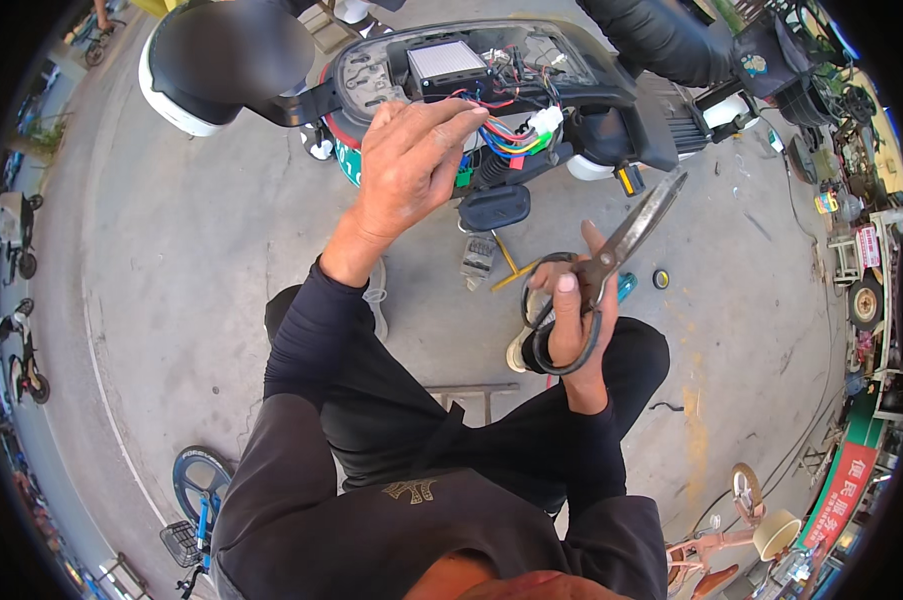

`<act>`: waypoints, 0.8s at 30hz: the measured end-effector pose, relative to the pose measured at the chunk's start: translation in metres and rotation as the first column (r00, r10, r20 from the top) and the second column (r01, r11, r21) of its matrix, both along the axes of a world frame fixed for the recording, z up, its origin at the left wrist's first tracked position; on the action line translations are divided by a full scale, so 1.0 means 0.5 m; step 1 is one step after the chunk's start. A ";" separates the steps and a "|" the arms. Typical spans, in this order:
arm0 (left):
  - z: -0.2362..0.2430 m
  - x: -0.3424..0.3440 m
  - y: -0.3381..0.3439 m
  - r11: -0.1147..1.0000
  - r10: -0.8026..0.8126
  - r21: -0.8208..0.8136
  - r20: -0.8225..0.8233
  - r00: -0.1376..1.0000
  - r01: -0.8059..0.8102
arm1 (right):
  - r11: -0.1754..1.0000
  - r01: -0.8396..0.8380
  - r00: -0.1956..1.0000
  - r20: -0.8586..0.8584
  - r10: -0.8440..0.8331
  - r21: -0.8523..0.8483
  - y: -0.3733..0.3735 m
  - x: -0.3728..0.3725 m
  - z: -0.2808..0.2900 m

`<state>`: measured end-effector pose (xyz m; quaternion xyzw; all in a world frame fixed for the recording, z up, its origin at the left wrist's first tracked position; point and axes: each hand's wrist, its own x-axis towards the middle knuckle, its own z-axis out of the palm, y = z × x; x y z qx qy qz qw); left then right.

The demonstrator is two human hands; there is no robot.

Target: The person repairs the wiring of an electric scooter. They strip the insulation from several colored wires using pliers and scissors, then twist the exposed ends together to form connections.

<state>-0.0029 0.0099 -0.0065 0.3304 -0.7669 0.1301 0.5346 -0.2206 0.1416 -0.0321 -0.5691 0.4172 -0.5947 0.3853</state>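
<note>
An electric scooter [591, 95] stands before me with its body opened up. A silver finned box [449, 62] sits in the opening, and a bundle of coloured wires [506, 135] with a white connector [545, 120] spills over the near side. My left hand [411, 160] is raised beside this bundle, its fingers bent and close together at the wires. Whatever lies between those fingertips is hidden. My right hand [569, 325] holds black-handled scissors [639, 228] over my right knee. The blades point up and to the right, nearly together, away from the wires.
On the concrete floor lie a yellow T-shaped tool [513, 274], a grey block-like object [478, 258] and a roll of tape [660, 279]. A metal frame [471, 392] shows between my legs. A blue bicycle [203, 500] stands lower left; shop goods and a wheel [865, 302] line the right.
</note>
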 end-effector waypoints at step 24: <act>-0.009 0.000 -0.002 0.504 -0.009 0.354 -0.910 0.415 0.788 | 0.862 0.090 0.109 -0.856 -0.506 -0.498 -0.120 0.099 0.122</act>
